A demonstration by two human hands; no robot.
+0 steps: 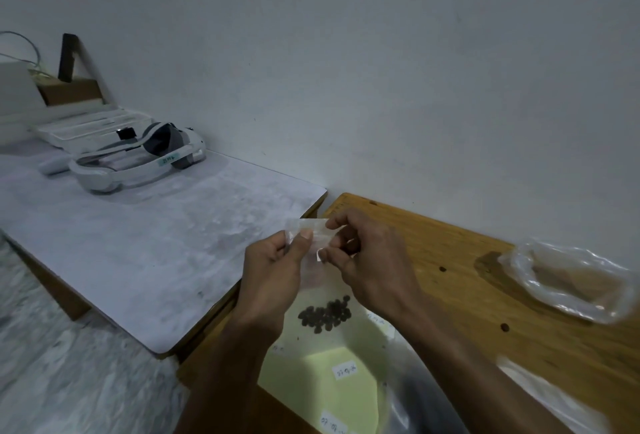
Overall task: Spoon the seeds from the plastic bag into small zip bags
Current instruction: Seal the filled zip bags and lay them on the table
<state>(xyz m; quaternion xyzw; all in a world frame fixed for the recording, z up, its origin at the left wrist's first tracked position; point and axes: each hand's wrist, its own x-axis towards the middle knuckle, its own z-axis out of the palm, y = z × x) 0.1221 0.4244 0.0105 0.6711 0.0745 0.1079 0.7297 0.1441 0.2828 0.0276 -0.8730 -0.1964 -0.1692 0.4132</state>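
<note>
Both hands pinch the top edge of a small clear zip bag [320,281]: left hand [273,271] thumb pressed on its strip, right hand [367,260] fingers curled tight. Dark round seeds [325,315] sit below the fingertips, inside.

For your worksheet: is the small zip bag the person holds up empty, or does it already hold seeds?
It holds seeds. A cluster of dark seeds sits low in the clear small zip bag, while the left hand and right hand pinch its top edge.
</note>
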